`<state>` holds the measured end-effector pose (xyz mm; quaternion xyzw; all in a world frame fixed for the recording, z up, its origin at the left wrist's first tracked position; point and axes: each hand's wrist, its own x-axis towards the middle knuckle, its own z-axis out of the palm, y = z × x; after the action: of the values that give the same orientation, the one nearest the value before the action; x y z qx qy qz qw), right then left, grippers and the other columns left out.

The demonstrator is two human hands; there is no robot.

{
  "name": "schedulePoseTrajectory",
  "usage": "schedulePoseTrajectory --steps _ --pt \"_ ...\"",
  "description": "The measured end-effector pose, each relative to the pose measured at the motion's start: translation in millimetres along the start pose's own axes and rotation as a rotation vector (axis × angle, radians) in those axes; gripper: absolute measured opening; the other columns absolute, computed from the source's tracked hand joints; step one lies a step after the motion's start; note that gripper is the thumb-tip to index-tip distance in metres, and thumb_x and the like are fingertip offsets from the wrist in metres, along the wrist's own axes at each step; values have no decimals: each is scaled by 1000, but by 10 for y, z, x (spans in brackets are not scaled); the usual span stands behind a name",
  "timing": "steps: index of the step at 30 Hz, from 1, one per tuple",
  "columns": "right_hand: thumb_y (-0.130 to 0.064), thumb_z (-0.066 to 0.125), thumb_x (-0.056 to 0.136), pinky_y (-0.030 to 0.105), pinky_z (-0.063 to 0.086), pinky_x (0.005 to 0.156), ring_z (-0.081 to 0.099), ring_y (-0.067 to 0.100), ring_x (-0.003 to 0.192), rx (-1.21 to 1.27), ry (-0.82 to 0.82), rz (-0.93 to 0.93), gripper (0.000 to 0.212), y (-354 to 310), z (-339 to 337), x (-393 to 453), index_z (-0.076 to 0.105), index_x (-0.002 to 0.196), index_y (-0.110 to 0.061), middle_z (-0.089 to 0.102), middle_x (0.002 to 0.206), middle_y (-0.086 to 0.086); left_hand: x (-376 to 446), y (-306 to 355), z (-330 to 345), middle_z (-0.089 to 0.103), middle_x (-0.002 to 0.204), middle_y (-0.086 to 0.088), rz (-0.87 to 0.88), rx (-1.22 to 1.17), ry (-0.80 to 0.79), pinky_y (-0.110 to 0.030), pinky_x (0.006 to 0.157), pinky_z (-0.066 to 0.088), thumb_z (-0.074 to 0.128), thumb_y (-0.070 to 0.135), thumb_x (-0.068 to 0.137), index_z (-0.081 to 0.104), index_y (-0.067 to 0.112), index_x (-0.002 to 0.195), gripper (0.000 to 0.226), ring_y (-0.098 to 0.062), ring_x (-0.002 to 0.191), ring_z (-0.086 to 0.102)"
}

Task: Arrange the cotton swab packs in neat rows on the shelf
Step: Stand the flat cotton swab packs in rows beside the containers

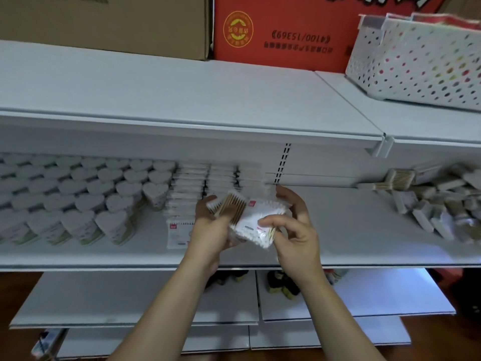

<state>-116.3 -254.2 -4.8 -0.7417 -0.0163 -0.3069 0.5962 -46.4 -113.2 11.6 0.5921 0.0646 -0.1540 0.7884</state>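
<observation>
Both hands hold a small stack of flat cotton swab packs (250,220) above the middle shelf (338,230). My left hand (210,230) supports the stack from below, fingers curled around its left side. My right hand (294,222) pinches the top pack at its right edge. Rows of flat packs (195,188) stand lined up on the shelf just behind and left of the hands, with one pack (178,234) at the front. A loose heap of packs (442,204) lies at the right end of the shelf.
Heart-shaped swab boxes (86,199) fill the shelf's left part. The upper shelf (182,100) carries a brown carton (104,22), a red carton (281,29) and a dotted white basket (421,61). Lower shelves (156,303) hold a few dark items (281,285).
</observation>
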Motion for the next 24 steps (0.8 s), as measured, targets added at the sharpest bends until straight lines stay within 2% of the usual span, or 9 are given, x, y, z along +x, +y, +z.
schedulePoseTrajectory --steps 3,5,7,10,12,15,19,22,24 --pt "8 55 77 28 48 101 52 15 131 6 -22 46 41 -1 -10 3 79 77 -24 53 140 7 -36 -12 19 75 98 -2 -29 -2 -55 -48 72 61 75 23 89 55 33 113 32 -25 84 73" --pt "4 51 78 27 50 90 63 12 116 -25 -42 144 48 12 -46 9 80 77 -33 66 124 9 -83 -17 41 76 83 0 -22 15 -114 -43 73 55 73 11 89 58 30 102 27 -25 81 69" --pt "2 50 81 25 49 86 68 10 103 26 -50 262 45 35 -101 22 81 82 -31 75 107 4 -89 -34 37 75 87 2 18 30 -99 -38 66 55 74 5 87 56 32 103 36 -21 80 70" --pt "-13 55 87 32 54 90 66 15 110 202 -31 405 33 16 -111 3 71 114 -22 72 114 -1 -83 -74 60 70 102 0 85 63 -27 -32 57 57 79 8 84 49 36 115 51 -20 89 70" --pt "-23 68 92 28 56 86 66 9 104 34 -29 395 36 23 -89 -24 60 126 -32 71 111 -7 -111 -92 98 68 104 4 113 111 -10 -30 56 57 80 15 85 48 33 121 51 -15 90 68" --pt "-20 75 88 24 55 72 68 9 84 -95 4 383 39 96 -105 8 62 119 -39 72 94 -9 -112 -98 61 71 92 9 120 118 35 -39 61 60 69 21 95 52 28 114 27 -8 74 71" --pt "-10 70 90 20 57 69 68 5 85 -165 156 393 39 361 -271 112 61 120 -32 72 97 -6 -61 -51 -94 67 111 -6 86 56 140 -52 67 62 60 23 101 46 26 126 29 -30 91 72" --pt "-6 69 89 6 49 73 62 -10 85 -304 96 318 40 586 -206 107 61 123 -27 69 104 -3 -52 -16 -150 68 106 -9 58 -10 160 -59 70 61 56 20 100 48 24 127 29 -33 87 72" --pt "-7 70 88 8 47 75 60 -2 84 -418 13 187 41 758 -101 85 63 125 -25 64 106 -4 -75 -2 -159 69 100 -8 44 -24 159 -60 71 61 54 19 100 50 25 123 24 -31 83 71"
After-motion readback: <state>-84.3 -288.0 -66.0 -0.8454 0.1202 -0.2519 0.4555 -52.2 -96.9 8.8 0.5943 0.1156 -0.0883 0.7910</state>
